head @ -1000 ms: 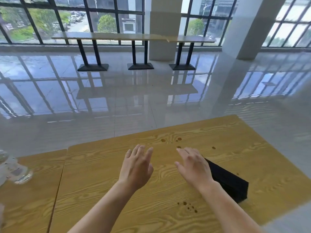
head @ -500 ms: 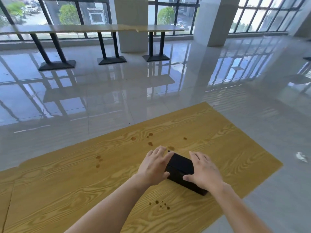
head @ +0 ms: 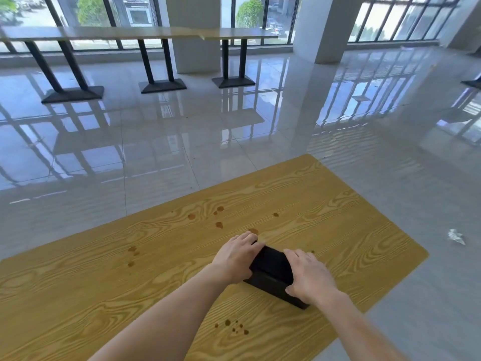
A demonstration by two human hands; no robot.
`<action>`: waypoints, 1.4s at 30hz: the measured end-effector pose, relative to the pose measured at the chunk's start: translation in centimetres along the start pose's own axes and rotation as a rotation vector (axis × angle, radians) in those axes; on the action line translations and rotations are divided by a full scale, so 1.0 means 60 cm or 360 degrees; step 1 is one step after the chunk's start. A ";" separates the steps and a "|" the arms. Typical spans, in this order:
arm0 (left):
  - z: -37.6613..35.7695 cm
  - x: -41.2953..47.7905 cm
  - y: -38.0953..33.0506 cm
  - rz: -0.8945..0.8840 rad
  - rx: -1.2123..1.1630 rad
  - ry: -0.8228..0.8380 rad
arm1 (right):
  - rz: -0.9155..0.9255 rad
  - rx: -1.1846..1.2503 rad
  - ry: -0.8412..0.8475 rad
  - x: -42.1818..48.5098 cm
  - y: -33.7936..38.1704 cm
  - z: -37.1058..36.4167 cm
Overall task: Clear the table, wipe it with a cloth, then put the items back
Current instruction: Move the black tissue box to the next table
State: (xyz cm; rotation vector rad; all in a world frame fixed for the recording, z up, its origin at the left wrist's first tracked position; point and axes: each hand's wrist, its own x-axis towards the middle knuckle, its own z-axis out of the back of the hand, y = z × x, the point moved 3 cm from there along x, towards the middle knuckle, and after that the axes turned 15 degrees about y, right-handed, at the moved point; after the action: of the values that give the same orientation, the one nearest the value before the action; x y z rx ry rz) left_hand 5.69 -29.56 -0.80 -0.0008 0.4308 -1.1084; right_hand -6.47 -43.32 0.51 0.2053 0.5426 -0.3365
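Observation:
A black box sits on the yellow wood-grain table, right of its middle. My left hand grips the box's left end, fingers curled over its far edge. My right hand grips the right end, thumb on the near side. Brown stains dot the tabletop: a cluster beyond the box, some to the left, and small spots near the front.
The table's right edge and far corner drop off to a glossy tiled floor. A crumpled white scrap lies on the floor at right. Long tables on black pedestals and white pillars stand far back by the windows.
Both hands have come from hovering open above the table onto the black box and now grip its two ends. The view has swung right, and the bottle at left has left the frame.

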 end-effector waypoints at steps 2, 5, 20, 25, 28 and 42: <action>0.003 -0.004 0.005 -0.0030 -0.0042 -0.0038 | 0.0035 0.0023 -0.0042 0.001 0.002 0.003; 0.008 -0.028 0.019 -0.0009 -0.0123 -0.0091 | 0.0109 0.0022 -0.0109 -0.003 0.018 0.013; 0.010 -0.305 0.155 0.0474 -0.0218 -0.0441 | 0.0767 -0.0212 -0.0227 0.012 0.279 0.069; -0.011 -0.423 0.201 0.0695 -0.0288 -0.0518 | 0.1005 -0.0331 -0.0201 0.016 0.404 0.064; -0.031 -0.498 0.231 0.0863 -0.0334 -0.0556 | 0.1162 -0.0421 -0.0171 0.019 0.489 0.057; -0.145 -0.791 0.319 0.1777 -0.0605 -0.0693 | 0.1850 -0.0947 -0.0029 0.013 0.904 0.005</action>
State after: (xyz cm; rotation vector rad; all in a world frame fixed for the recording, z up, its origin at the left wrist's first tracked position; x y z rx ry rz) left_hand 1.63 22.06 3.11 -0.2974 0.1779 0.0934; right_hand 14.11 6.61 5.88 -0.0809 0.4073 0.9459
